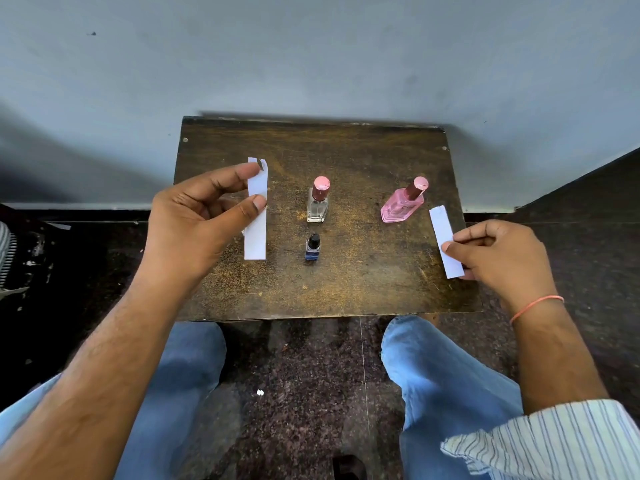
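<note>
- Paper strip [257,233], thin, flat and white: my left hand [194,216] pinches it over the table's [346,289] left edge.
- Second strip [440,223]: pinched in my right hand [498,251] at the right edge.
- Both look unmarked, so scenting seems not yet begun.
- Mid-table, all capped: clear bottle [317,209], pink bottle [401,209], blue bottle [313,249], on worn dark wood.

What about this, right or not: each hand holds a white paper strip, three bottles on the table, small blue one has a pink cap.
One point is wrong: the small blue bottle has a black cap. The pink caps sit on the clear bottle and the pink bottle. The head view shows it. The rest stands: the left hand holds the left strip, the right hand holds the right strip, and three bottles stand on the table.
</note>
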`<action>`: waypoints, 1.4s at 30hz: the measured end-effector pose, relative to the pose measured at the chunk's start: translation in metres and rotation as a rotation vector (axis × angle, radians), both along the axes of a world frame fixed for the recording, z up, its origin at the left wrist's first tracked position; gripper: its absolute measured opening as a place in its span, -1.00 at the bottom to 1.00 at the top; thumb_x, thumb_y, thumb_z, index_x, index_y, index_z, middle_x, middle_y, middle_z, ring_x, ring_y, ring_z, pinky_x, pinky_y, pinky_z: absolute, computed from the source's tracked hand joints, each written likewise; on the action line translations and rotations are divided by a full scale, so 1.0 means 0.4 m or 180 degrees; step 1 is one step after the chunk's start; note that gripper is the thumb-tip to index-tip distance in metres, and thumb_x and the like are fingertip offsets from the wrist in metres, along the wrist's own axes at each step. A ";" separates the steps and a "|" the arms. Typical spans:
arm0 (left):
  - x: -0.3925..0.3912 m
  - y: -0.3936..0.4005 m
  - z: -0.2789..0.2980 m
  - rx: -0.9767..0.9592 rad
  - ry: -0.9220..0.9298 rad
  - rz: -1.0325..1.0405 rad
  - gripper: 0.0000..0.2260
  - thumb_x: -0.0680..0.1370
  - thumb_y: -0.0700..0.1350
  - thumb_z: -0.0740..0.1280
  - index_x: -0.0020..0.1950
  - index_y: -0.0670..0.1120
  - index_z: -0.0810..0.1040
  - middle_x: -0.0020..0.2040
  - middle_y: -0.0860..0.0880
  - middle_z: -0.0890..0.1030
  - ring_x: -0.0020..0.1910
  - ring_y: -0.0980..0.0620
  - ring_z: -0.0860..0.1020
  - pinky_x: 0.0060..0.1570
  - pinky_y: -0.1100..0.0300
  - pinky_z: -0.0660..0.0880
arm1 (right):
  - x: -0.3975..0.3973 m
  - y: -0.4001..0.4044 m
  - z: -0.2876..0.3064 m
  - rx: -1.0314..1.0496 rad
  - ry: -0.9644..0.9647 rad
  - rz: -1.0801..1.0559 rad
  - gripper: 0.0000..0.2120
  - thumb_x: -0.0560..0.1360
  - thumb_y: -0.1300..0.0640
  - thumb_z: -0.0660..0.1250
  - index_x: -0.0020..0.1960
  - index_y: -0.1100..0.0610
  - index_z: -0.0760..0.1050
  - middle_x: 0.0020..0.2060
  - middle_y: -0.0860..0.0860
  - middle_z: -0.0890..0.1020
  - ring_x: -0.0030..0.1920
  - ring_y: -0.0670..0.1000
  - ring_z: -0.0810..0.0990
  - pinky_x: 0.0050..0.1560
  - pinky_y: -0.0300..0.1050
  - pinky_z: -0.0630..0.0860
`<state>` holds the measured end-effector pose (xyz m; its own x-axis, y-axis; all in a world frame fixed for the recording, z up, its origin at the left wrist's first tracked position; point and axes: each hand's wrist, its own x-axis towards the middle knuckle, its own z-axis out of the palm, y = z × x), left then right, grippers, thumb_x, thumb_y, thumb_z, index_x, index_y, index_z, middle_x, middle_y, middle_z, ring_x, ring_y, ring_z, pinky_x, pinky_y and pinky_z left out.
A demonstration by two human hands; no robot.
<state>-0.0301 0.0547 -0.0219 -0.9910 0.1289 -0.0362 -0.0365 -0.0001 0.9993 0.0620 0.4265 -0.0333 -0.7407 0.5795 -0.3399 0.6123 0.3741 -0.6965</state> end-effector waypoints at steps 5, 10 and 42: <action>0.000 -0.005 0.007 -0.0064 -0.0075 0.0000 -0.61 0.50 -0.23 0.56 0.31 0.01 0.71 0.32 0.03 0.73 -0.05 -0.22 0.54 0.27 -0.43 0.55 | 0.000 -0.009 0.016 0.0353 -0.0274 0.0053 -0.83 0.45 0.10 0.68 -0.11 -0.02 0.69 -0.12 0.02 0.74 -0.13 0.08 0.77 -0.10 0.06 0.76; 0.002 -0.005 0.014 -0.0064 -0.0074 -0.0023 -0.56 0.48 -0.20 0.57 0.35 -0.01 0.69 0.34 0.03 0.72 -0.04 -0.23 0.57 0.28 -0.39 0.58 | -0.004 -0.014 0.035 0.0557 -0.0510 0.0045 -0.85 0.48 0.06 0.65 -0.03 -0.01 0.70 -0.13 -0.08 0.68 -0.13 0.02 0.74 -0.12 0.02 0.75; 0.061 0.075 0.031 0.0905 -0.0156 -0.0167 -0.68 0.45 -0.35 0.53 0.11 -0.05 0.61 -0.07 0.09 0.69 -0.14 0.07 0.68 -0.03 0.16 0.70 | -0.024 -0.346 0.112 -0.1808 0.0646 0.1751 -0.94 0.59 0.18 0.54 -0.07 0.12 0.73 -0.25 0.12 0.79 -0.46 0.10 0.68 -0.52 -0.16 0.44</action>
<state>-0.0055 0.0848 -0.0093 -0.9807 0.1919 -0.0388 -0.0919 -0.2767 0.9565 0.0522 0.2880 0.0114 -0.9477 -0.1054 -0.3011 0.2855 0.1410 -0.9480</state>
